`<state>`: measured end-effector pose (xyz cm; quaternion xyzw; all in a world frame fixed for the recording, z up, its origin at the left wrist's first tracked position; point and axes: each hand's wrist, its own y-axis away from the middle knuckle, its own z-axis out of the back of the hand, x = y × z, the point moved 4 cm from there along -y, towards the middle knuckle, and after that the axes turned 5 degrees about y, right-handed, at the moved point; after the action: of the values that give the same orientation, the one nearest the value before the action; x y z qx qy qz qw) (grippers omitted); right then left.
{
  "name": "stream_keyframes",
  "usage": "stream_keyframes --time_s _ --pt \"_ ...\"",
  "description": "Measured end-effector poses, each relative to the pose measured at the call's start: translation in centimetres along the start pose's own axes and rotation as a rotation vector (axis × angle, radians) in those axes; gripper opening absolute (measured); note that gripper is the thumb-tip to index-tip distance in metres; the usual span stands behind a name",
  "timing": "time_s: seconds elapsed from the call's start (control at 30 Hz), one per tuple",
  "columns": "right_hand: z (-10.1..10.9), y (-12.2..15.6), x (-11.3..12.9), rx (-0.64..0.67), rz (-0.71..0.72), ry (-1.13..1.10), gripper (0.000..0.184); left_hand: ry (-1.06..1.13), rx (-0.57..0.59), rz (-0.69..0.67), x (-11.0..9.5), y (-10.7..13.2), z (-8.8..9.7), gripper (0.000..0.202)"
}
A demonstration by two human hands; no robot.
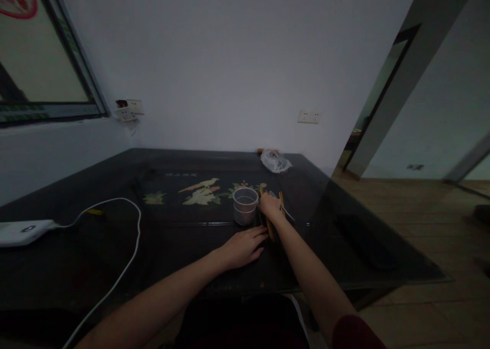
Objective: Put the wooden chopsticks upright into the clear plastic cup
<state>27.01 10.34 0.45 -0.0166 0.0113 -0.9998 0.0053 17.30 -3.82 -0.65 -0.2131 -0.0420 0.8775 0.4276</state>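
My left hand (244,247) lies flat on the dark glass-topped table (172,247), fingers stretched toward several wooden sticks, perhaps chopsticks or pencils (270,229). My right hand (270,206) is closed over those sticks, just right of a clear plastic cup (245,205) that stands upright. A few more sticks (282,201) lie beyond the right hand. The room is dim, so finer detail is hard to make out.
A white cable (126,267) curves across the left of the table from a white device (23,231). A crumpled plastic bag (274,161) lies at the far edge by the wall. A dark flat object (360,239) lies on the right.
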Motion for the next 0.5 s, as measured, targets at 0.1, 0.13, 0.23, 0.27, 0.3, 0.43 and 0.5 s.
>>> stream_keyframes --time_s 0.1,0.13,0.23,0.27,0.3,0.43,0.5 --pt "0.0 -0.6 -0.6 -0.001 0.008 -0.109 0.033 0.01 -0.004 0.002 0.0 0.1 0.1 0.041" --pt "0.1 -0.8 -0.8 -0.001 0.018 -0.154 0.033 0.014 -0.002 0.003 0.0 0.1 0.2 0.042" --pt "0.6 -1.7 -1.6 -0.01 0.044 -0.228 0.031 0.029 0.006 0.006 0.0 0.0 0.2 0.042" --pt "0.9 -1.9 -1.8 -0.02 0.05 -0.242 0.031 0.034 0.007 0.006 0.0 0.0 0.2 0.042" --pt "1.1 -2.1 -2.1 -0.039 0.057 -0.274 0.031 0.041 0.006 0.004 0.0 0.0 0.2 0.041" --pt "2.5 -1.7 -3.0 -0.15 0.077 -0.556 0.028 0.066 -0.006 0.007 0.1 -0.1 0.2 0.04" --pt "3.3 -1.0 -3.3 -0.175 0.093 -0.723 0.025 0.072 -0.01 0.015 0.1 -0.1 0.1 0.039"
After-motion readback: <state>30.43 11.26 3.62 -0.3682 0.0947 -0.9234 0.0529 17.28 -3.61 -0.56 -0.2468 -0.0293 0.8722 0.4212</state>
